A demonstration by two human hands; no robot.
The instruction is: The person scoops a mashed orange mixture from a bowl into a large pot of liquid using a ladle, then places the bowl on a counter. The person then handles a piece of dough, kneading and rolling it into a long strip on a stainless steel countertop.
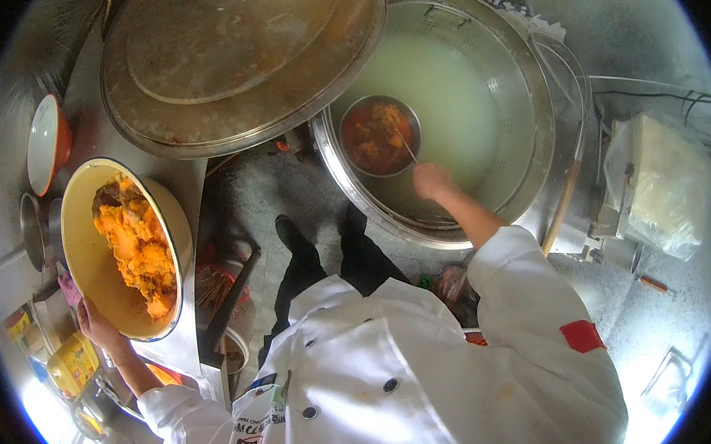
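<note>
At the left, my left hand (98,323) grips the rim of a cream enamel basin (82,241), which is tilted and holds a mass of orange, fatty-looking food (131,244). My right hand (433,180) is closed on a thin metal handle over the near left part of a large round steel pot (531,166). That handle reaches into a round metal bowl (351,160) of reddish-brown liquid with orange lumps; whether it is the bowl's own handle cannot be told. The bowl sits within the pot, at the cloudy, pale green liquid (452,97).
A big stained metal lid (238,44) overlaps the pot's left edge. An orange-and-white bowl (48,144) stands far left, above a yellow package (73,364). Right of the pot lie a wire strainer with a wooden handle (562,210) and a plastic-wrapped pale block (668,181).
</note>
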